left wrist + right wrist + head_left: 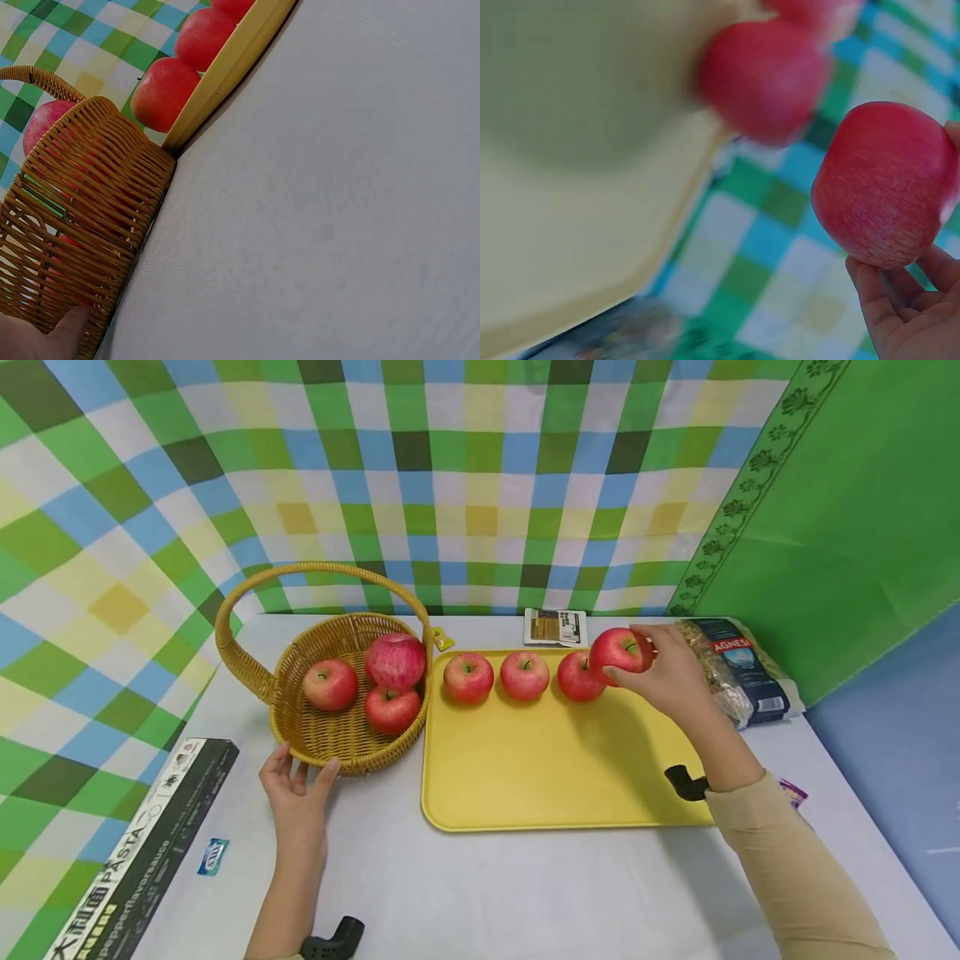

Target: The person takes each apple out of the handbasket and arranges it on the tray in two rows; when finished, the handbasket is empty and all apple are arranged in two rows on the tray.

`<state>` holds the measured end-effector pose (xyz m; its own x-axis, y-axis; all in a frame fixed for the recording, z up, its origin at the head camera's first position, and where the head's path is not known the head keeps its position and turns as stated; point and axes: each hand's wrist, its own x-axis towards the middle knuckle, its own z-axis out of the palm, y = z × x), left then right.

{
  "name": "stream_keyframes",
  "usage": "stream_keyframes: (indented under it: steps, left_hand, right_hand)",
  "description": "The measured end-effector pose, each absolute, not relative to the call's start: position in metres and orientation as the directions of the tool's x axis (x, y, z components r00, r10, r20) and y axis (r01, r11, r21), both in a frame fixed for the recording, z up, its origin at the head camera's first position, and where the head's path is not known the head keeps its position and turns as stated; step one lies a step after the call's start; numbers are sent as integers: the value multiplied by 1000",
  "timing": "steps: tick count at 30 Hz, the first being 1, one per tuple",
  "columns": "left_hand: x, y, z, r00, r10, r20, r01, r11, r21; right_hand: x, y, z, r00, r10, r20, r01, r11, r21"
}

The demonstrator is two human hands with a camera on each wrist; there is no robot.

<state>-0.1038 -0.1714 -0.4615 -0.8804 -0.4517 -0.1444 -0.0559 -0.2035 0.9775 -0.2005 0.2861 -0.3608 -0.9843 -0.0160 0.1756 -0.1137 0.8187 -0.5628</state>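
Your right hand (671, 681) grips a red apple (619, 650), fingers curled round it, at 1 o'clock over the yellow tray (555, 777), just beside the last of three apples (525, 675) lined up there. Your left hand (296, 793), fingers relaxed, rests against the wicker basket (341, 739) at 10 o'clock. Risk, as I judge it: set down touching its neighbour, the apple nudges the row rolling; a loose brace lets the basket slide.

The head view looks down over the whole bench (525, 877); the left wrist view sits low beside the wicker basket (82, 225); the right wrist view, close and blurred, shares the yellow tray (570, 225)
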Motion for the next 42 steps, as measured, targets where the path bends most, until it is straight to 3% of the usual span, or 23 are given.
stream_keyframes:
  steps: [4, 13, 25, 42]
  left_hand:
    - [-104, -172, -461, -882, -449, -145, -58, -202, 978]
    - [-103, -171, -460, -883, -447, -145, -56, -208, 977]
    - [-104, -170, -458, -872, -458, -174, -83, -212, 974]
    - [-103, -170, -459, -875, -451, -176, -96, -196, 976]
  right_hand:
    - [-211, 312, -380, -995, 10, 95, -42, 846, -531]
    - [-224, 342, -406, -998, 28, 62, -3, 889, -457]
    - [-228, 348, -416, -998, 55, -27, 61, 873, -483]
    - [-227, 343, -420, -999, 45, -25, 51, 867, -496]
